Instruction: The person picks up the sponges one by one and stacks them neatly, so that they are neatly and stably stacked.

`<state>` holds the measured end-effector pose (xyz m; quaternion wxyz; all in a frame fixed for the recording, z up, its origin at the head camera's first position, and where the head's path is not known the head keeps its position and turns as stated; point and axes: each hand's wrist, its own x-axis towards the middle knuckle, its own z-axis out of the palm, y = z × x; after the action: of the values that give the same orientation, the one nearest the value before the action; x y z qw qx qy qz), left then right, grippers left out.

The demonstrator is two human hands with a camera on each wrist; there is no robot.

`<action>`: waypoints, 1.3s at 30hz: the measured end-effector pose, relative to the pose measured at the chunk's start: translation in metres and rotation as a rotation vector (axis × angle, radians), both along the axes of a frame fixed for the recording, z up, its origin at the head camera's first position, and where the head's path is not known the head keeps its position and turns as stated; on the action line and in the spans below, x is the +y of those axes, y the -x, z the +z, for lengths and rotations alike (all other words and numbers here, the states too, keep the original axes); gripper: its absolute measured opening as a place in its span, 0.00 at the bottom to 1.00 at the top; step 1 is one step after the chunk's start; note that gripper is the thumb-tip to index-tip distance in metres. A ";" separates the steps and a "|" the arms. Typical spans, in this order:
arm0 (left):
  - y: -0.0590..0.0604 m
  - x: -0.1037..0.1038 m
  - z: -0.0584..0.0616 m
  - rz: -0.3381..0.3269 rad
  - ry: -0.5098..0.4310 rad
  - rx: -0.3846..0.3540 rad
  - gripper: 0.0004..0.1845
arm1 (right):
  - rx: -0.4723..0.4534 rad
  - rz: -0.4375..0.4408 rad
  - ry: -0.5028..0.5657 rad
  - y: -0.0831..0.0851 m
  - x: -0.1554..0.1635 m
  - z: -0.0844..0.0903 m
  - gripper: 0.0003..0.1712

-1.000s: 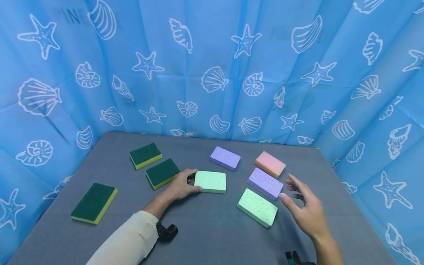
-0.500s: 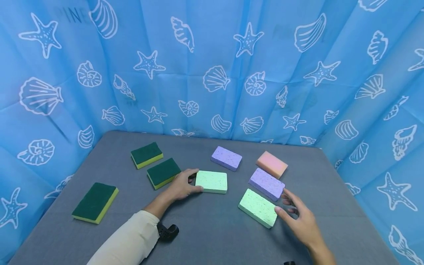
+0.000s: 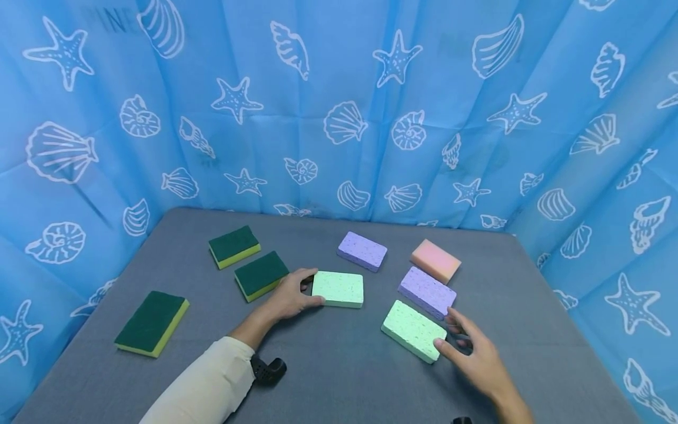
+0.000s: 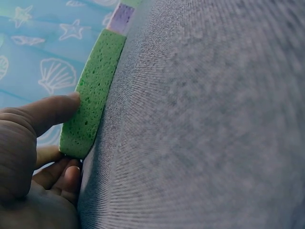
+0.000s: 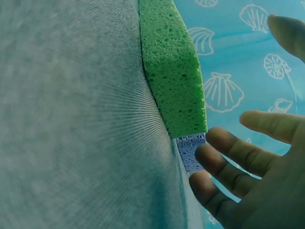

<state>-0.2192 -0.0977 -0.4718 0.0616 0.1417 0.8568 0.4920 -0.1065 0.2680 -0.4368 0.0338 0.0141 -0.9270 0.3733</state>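
My left hand pinches the left end of a light green sponge lying flat on the grey cloth. In the left wrist view the thumb presses the long side of that sponge, and the other fingers curl at its end. My right hand hovers with spread fingers at the right end of a second light green sponge. From the right wrist view, the thumb and fingers stand apart, with this green sponge beyond them. A purple sponge lies just behind it.
Another purple sponge and a pink-orange sponge lie farther back. On the left are three green-and-yellow scrub sponges, the nearest scrub sponge being closest to the table edge. A blue shell-print curtain surrounds the grey cloth-covered table.
My right hand has moved left and toward me, from beside the purple sponge to the end of the second green sponge. The left hand keeps its grip in place.
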 end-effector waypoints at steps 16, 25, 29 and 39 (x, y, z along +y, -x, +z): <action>0.000 -0.004 0.001 -0.001 0.004 0.004 0.38 | -0.137 0.073 -0.155 0.002 0.002 -0.003 0.52; 0.000 -0.004 0.002 0.005 -0.003 -0.003 0.38 | -0.185 0.123 -0.305 0.005 0.001 -0.003 0.57; 0.001 -0.004 0.001 0.003 0.002 -0.005 0.38 | -0.170 0.112 -0.325 0.005 0.000 -0.004 0.54; 0.001 -0.002 0.002 -0.012 0.000 -0.007 0.38 | -0.061 0.078 -0.267 0.001 0.003 -0.008 0.48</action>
<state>-0.2207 -0.0995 -0.4701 0.0673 0.1451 0.8558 0.4920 -0.1074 0.2711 -0.4451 -0.0109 0.0432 -0.9678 0.2479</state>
